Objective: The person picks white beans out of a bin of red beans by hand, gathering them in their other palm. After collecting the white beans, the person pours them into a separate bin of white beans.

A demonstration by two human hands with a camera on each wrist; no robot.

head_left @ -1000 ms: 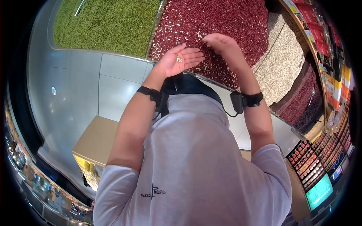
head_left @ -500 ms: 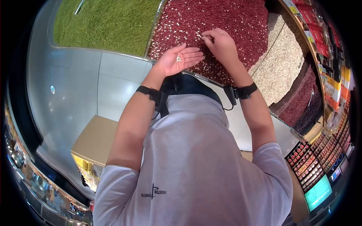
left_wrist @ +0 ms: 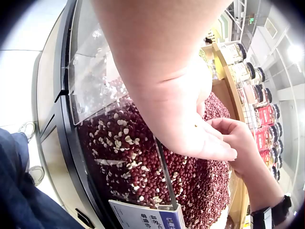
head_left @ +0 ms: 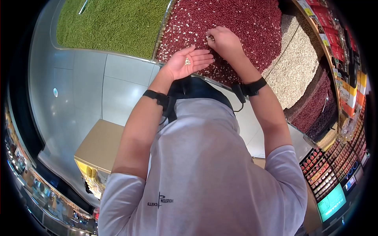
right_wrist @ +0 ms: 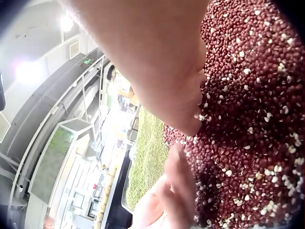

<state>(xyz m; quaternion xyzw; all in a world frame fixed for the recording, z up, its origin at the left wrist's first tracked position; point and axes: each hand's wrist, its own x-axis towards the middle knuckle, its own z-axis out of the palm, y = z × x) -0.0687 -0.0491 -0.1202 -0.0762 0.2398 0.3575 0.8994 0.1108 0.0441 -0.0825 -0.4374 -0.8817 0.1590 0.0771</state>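
My left hand (head_left: 180, 66) lies palm up with its fingers straight, just over the near edge of the red beans (head_left: 248, 19). A small heap of pale grains (head_left: 187, 61) sits in its palm. To the right, my right hand (head_left: 229, 44) reaches palm down to the beans, its thumb and fingers curled together at the tips. They pinch pale grains (right_wrist: 202, 117) at the surface of the beans, as the right wrist view shows. Many more pale grains are scattered among the red beans.
A bin of green beans (head_left: 114, 27) adjoins on the left, past a clear divider (head_left: 160, 31). Pale grains fill another bin (head_left: 293, 67) to the right. A price sign (left_wrist: 147, 217) stands at the bin's front. Packaged goods (head_left: 348, 90) line the right side.
My right hand has moved a little farther forward and left over the red beans, turning palm down, and its fingertips have closed on pale grains. The left hand has stayed in place.
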